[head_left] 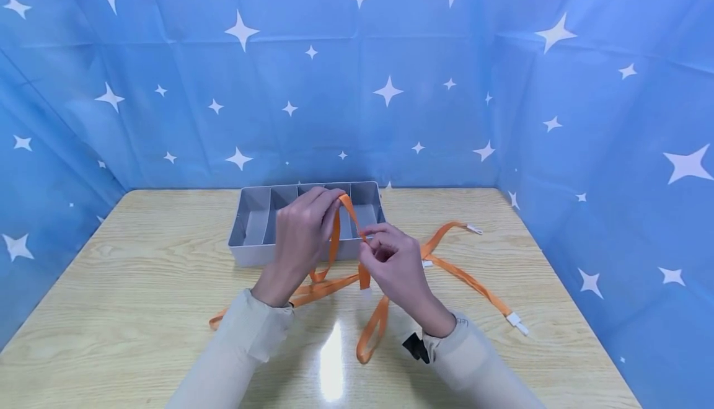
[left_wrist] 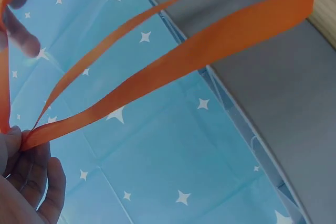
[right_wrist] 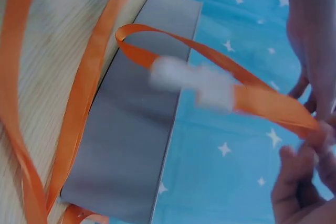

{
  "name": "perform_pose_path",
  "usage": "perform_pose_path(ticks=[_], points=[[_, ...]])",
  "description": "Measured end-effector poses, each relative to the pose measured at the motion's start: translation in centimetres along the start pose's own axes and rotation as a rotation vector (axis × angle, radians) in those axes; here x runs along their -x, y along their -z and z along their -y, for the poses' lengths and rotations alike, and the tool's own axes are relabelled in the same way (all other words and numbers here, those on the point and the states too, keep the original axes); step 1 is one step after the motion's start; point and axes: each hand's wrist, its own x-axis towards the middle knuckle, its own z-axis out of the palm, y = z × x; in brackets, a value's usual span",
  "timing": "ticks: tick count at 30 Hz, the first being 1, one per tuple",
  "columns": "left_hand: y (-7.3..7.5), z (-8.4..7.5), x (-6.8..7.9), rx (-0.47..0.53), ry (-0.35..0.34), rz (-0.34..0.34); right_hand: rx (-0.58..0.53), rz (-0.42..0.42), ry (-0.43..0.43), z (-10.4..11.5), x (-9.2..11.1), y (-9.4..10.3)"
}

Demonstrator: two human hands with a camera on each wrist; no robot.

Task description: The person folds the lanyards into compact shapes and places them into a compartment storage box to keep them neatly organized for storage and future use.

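Note:
An orange lanyard is stretched between my two hands over the front of a grey divided box. My left hand pinches the strap higher up, and a loop of it hangs from those fingers. Lower and to the right, my right hand pinches the same lanyard between thumb and fingers. Its white clip dangles below the right hand, blurred in the right wrist view. The left wrist view shows the flat strap looping out from the left fingertips.
More orange lanyards with white clips lie on the wooden table, to the right and in front of the box. One loop lies near the right sleeve. A black object is beside that cuff. A blue star-patterned curtain stands behind.

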Motion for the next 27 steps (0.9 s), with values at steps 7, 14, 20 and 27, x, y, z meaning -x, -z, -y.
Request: perform_pose_path(ticks=[7,14,20,27], points=[[0.1,-0.3,-0.5,0.009,0.019,0.003,-0.228,0.031,-0.081,0.8,-0.5,0.1],[0.2,-0.2,-0.8,0.032,0.067,-0.012,-0.317,0.075,-0.071,1.3,-0.4,0.2],[0.3,-0.1,-0.9,0.052,0.101,-0.016,-0.342,0.090,-0.055,1.6,-0.4,0.2],[0.5,0.0,-1.1,0.067,0.121,-0.024,-0.385,0.106,-0.061,1.8,-0.4,0.2]])
